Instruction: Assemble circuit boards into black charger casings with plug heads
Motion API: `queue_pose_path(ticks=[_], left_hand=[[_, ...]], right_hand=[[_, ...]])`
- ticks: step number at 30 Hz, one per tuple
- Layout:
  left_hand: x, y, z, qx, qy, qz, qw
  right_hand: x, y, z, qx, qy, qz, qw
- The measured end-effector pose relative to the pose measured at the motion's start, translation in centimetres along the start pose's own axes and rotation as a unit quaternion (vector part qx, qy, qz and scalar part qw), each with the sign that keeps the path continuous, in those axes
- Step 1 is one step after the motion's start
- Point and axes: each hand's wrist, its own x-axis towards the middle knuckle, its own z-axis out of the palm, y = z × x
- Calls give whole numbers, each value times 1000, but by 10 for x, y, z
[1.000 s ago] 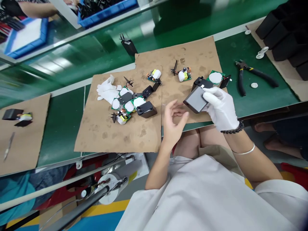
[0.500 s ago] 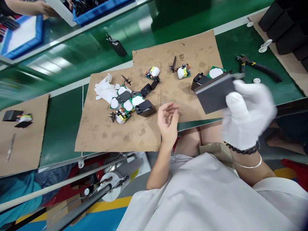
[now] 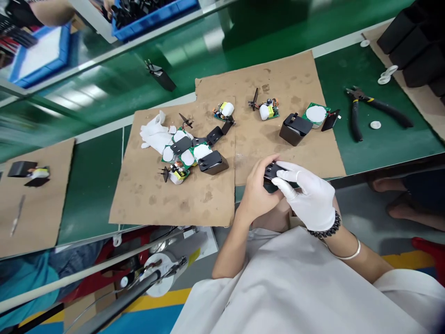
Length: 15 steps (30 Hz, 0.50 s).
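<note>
Over the table's front edge, my bare left hand [image 3: 260,192] wraps round a black power adapter housing [image 3: 271,170]. My right hand [image 3: 306,192], in a white glove, closes its fingers on the same housing from the other side. Much of the housing is hidden by the fingers. Just beyond stands another black housing [image 3: 295,128] on the cardboard [image 3: 259,155]. A green circuit board [image 3: 315,114] with a white round pad lies behind it, beside a small black end plate [image 3: 330,120]. To the left, several boards and black parts lie in a cluster around a further housing [image 3: 213,163].
Cutting pliers [image 3: 377,109] with black handles lie on the green table at right, near white discs [image 3: 375,125]. Black housings [image 3: 405,35] are stacked at the far right. A crumpled white glove [image 3: 155,132] lies on the left cardboard. Blue trays [image 3: 153,21] stand at the back.
My right hand has brought the black housing leftward and down to my left hand. The left hand, formerly bare of anything, now grips it too. The view has shifted slightly.
</note>
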Motion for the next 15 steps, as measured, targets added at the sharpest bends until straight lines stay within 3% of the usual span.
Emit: queue_pose_path(ticks=[4, 6, 8, 11, 13, 15], left_hand=[[0, 1, 4, -48, 11, -48, 998], [1, 3, 5, -82, 23, -64, 994], [2, 5, 5, -112, 40, -78, 990], [3, 5, 2, -192, 58, -108, 974], [4, 4, -1, -283, 65, -124, 949], [7, 3, -1, -368, 68, -141, 917]], right_hand=[[15, 12, -15, -1, -30, 25, 999], [33, 34, -31, -55, 16, 92, 994], [56, 61, -52, -161, 47, 187, 968], [89, 102, -81, -318, -80, 335, 883], [105, 124, -93, -341, -201, 362, 844], [118, 141, -100, -349, -273, 368, 818]])
